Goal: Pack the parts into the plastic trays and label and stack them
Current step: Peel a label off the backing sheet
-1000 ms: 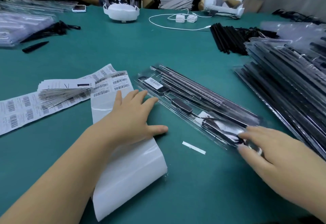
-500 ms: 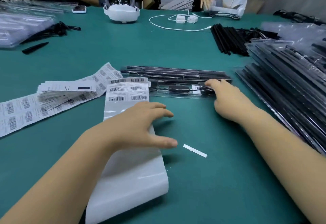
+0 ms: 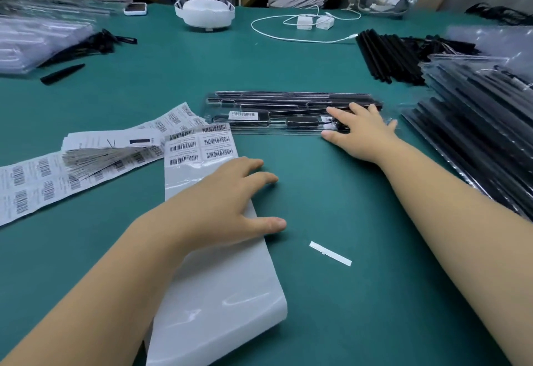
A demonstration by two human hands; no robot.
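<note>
While both grips lie flat and open, the right hand (image 3: pixel 364 132) covers the tray's (image 3: pixel 291 111) right end beside the stack (image 3: pixel 476 123).

The right hand (image 3: pixel 364 130) covers the right end of the clear tray (image 3: pixel 288 113). The left hand (image 3: pixel 227 207) hides part of the label sheet (image 3: pixel 213 293). Barcode print is too small to read. The tray stack (image 3: pixel 484 123) runs off the right edge.
</note>
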